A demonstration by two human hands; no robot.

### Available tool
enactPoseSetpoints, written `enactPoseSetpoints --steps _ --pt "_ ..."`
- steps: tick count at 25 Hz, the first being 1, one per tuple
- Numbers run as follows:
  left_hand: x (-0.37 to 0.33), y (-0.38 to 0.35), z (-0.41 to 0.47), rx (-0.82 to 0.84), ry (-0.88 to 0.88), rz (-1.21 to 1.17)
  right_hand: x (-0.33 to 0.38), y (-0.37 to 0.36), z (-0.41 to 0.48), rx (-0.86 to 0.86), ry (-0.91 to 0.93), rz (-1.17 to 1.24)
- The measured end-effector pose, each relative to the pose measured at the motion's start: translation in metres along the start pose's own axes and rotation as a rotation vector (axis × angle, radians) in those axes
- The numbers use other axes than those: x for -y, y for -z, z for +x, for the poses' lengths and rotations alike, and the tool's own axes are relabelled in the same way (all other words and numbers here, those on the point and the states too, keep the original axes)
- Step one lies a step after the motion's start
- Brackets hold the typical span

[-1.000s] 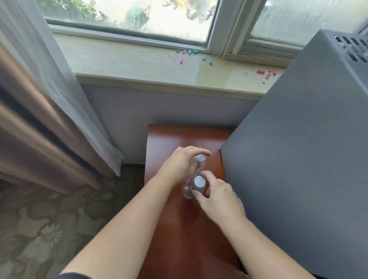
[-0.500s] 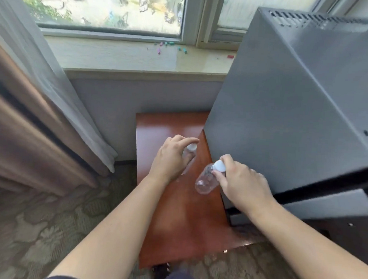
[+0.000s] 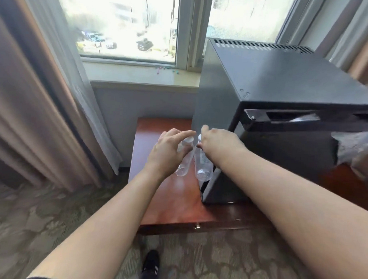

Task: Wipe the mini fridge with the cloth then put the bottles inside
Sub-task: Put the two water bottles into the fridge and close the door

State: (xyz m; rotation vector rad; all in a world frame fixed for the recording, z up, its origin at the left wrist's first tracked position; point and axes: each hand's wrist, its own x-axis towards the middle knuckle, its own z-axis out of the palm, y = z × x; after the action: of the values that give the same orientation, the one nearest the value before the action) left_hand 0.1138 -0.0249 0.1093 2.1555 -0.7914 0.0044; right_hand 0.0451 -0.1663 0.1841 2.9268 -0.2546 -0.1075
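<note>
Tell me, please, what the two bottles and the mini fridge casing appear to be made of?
Both bottles: seemingly clear plastic, see-through, white caps. Mini fridge: probably painted sheet metal, matte dark grey, with stamped vent slots and screws.

- Left hand (image 3: 167,149) wrapped around the top of a clear bottle (image 3: 182,165), forefinger stretched over its white cap.
- Right hand (image 3: 218,141) gripping the cap end of a second clear bottle (image 3: 202,166), just beside the first.
- Both bottles hanging cap-up, lifted above the reddish-brown table (image 3: 175,203).
- Dark grey mini fridge (image 3: 278,80) on the same table, at the right, vent slots along its rear top edge.
- Fridge door (image 3: 285,149) seen at the front, gloss reflecting the room.
- Window sill (image 3: 139,75) behind, small coloured bits scattered on it.
- Curtain (image 3: 43,89) at the left; patterned carpet (image 3: 36,217) below; black shoe (image 3: 151,263) near the bottom edge.
</note>
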Motion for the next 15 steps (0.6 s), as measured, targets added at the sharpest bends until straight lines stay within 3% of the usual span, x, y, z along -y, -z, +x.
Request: enactPoseSetpoints --steps 3,9,15 --pt "-0.014 0.008 -0.035 0.026 -0.004 0.064 0.003 -0.003 -0.009 0.005 0.015 -0.043" --pt "-0.050 0.027 -0.067 -0.025 -0.059 0.095 0.002 -0.016 -0.097 -0.148 0.167 -0.123" --pt "-0.091 -0.005 -0.086 0.076 -0.140 0.105 -0.014 -0.009 -0.183 -0.280 0.175 -0.161"
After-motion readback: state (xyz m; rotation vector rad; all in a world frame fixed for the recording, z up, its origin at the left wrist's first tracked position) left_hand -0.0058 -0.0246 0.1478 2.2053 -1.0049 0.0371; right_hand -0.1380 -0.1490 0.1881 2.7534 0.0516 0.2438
